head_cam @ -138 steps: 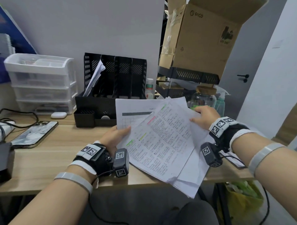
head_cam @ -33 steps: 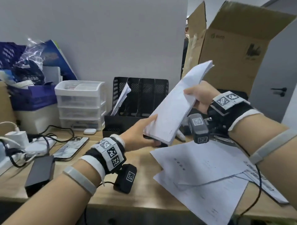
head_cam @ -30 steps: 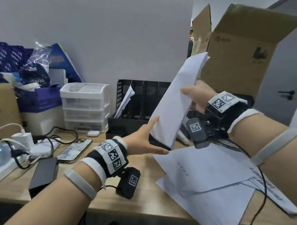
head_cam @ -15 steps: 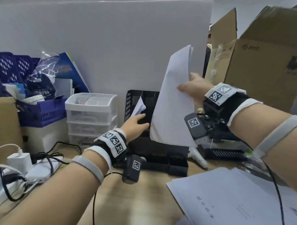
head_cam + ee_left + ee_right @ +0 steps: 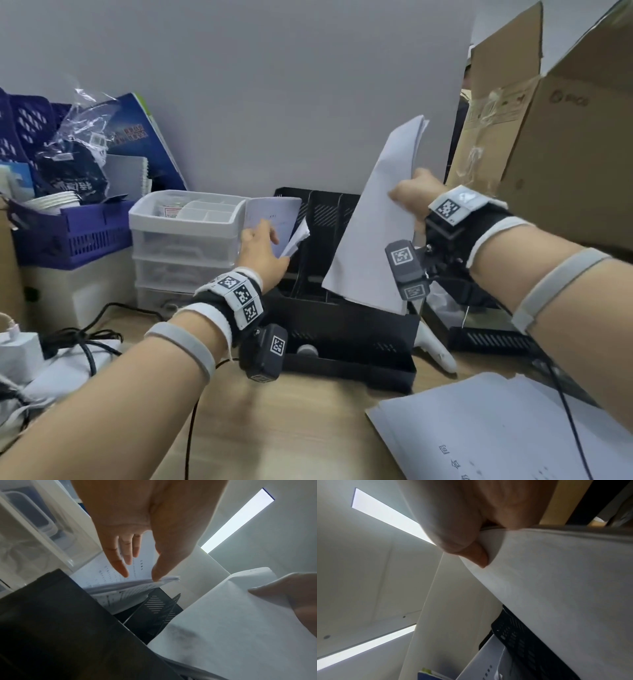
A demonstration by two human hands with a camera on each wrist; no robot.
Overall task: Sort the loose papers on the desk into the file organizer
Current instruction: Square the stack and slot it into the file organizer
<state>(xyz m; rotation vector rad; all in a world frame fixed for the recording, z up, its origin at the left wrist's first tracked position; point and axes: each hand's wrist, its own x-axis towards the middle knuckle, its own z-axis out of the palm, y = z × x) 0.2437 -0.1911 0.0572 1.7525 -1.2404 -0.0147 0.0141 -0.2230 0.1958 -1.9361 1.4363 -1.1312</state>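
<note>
The black file organizer stands at the back of the desk, with papers filed in its leftmost slot. My left hand reaches into that slot. Its straight fingers lie against a printed sheet and its thumb rests on the stack's edge. My right hand grips a sheaf of white papers by its right edge, nearly upright. The sheaf's lower end is over the organizer's right slots and hides them. The thumb presses the sheaf. More loose papers lie at the lower right.
A white drawer unit stands left of the organizer, beyond it a blue basket of clutter. Cables and a charger lie at far left. An open cardboard box rises on the right, above a black tray and white controller.
My left hand let go of the sheaf and moved to the papers in the leftmost slot. The right hand swung the sheaf upright over the organizer. My head came closer.
</note>
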